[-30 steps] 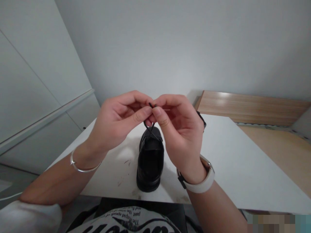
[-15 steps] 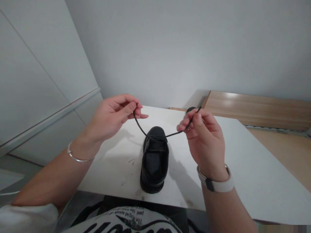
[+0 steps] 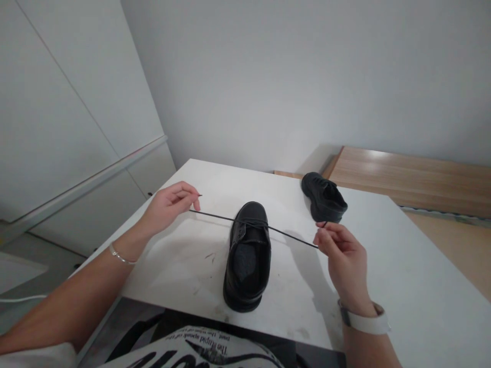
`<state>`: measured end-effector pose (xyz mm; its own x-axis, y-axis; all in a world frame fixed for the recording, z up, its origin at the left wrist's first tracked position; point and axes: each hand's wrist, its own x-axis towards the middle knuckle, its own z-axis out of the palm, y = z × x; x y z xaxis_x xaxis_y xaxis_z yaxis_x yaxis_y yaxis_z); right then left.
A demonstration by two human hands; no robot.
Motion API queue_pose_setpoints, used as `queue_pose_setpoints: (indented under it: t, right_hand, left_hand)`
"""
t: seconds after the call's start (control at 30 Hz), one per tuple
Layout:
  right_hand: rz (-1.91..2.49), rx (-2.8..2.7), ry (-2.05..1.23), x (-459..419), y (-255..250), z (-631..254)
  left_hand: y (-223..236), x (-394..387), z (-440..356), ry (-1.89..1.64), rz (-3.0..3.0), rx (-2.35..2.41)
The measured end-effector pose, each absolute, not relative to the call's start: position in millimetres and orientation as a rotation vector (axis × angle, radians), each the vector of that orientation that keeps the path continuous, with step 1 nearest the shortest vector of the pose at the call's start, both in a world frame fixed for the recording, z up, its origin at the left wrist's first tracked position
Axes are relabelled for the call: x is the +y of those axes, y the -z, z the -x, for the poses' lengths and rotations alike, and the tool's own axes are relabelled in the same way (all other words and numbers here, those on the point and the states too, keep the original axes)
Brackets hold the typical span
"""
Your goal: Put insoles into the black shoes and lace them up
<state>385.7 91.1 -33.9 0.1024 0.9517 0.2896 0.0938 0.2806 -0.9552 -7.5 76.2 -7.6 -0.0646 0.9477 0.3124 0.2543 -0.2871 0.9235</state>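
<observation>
A black leather shoe (image 3: 247,258) stands on the white table (image 3: 402,286), heel towards me. Its black lace (image 3: 215,216) is stretched taut and straight out to both sides across the top of the shoe. My left hand (image 3: 169,204) pinches the left lace end, to the left of the shoe. My right hand (image 3: 341,255) pinches the right lace end, to the right of the shoe. Both hands hover just above the tabletop. A silver bangle sits on my left wrist and a white watch on my right.
A second black shoe (image 3: 324,197) lies on the table's far side, behind my right hand. A wooden surface (image 3: 414,174) runs along the wall at the right. White cabinet doors (image 3: 57,128) stand at the left. Small dark marks dot the table near the front shoe.
My hands were together above the shoe, pinching the lace. They have moved apart sideways and down, drawing the lace out straight. The view has shifted and the second shoe now shows.
</observation>
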Motion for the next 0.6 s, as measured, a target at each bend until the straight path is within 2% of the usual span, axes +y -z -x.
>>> queue_pose_setpoints:
  t: [0.1, 0.23, 0.43, 0.6]
  right_hand:
    - [1.139, -1.644, -0.821, 88, 29, -366]
    - [1.056, -2.069, -0.587, 86, 26, -343]
    - [1.01, -2.301, -0.32, 86, 31, -334]
    - [0.96, -2.336, -0.045, 86, 25, -330]
  left_hand:
    - [-3, 69, -15, -1.142, -1.967, 1.462]
    - [-2, 65, -46, -0.895, -2.36, 1.348]
    - [18, 69, -64, -0.855, -2.533, 1.207]
    - [17, 71, -66, -0.859, -2.534, 1.171]
